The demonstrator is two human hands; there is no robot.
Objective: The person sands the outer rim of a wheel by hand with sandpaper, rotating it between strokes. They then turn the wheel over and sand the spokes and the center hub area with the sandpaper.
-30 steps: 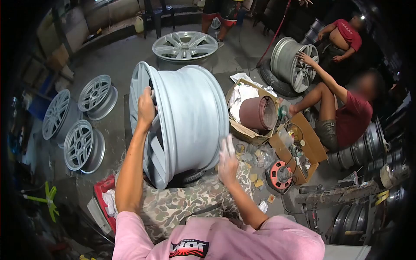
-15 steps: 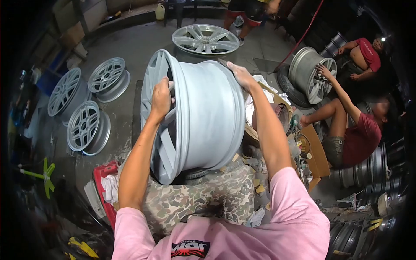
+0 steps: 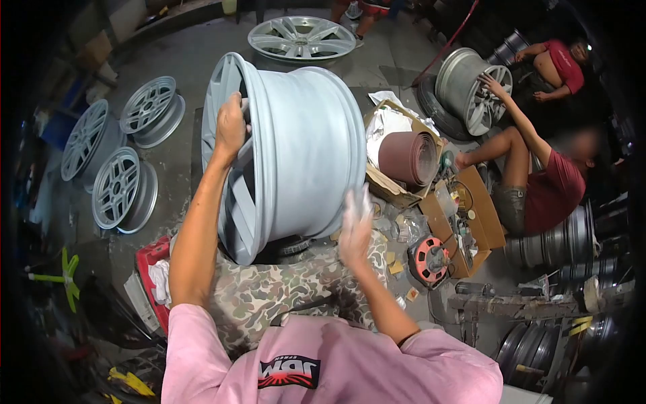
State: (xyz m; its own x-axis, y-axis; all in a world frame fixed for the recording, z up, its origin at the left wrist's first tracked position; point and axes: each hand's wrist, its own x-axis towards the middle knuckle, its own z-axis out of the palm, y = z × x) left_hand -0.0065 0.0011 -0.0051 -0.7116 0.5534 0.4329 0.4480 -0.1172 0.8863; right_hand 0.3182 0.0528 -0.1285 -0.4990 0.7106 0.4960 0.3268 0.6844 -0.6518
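Note:
A large pale grey wheel rim (image 3: 306, 148) stands tilted in front of me, its spoked face turned left and its barrel towards the right. My left hand (image 3: 231, 128) is wrapped around a spoke at the rim's face. Near the lower right edge of the barrel is my right hand (image 3: 355, 229), its pale, dusty fingers pointing up and smeared by motion. Whether those fingers hold anything or touch the rim cannot be made out.
Several spoked wheels (image 3: 116, 188) lie at the left, another wheel (image 3: 301, 39) beyond. To the right are a rolled brown sheet (image 3: 407, 158) in a carton, a red-orange reel (image 3: 428, 261) and a cardboard box (image 3: 481, 219). One co-worker (image 3: 555, 188) touches another wheel (image 3: 464, 91).
My right hand has come down from the barrel's upper right edge to its lower right side. My left hand still grips the spoke. The view has shifted slightly.

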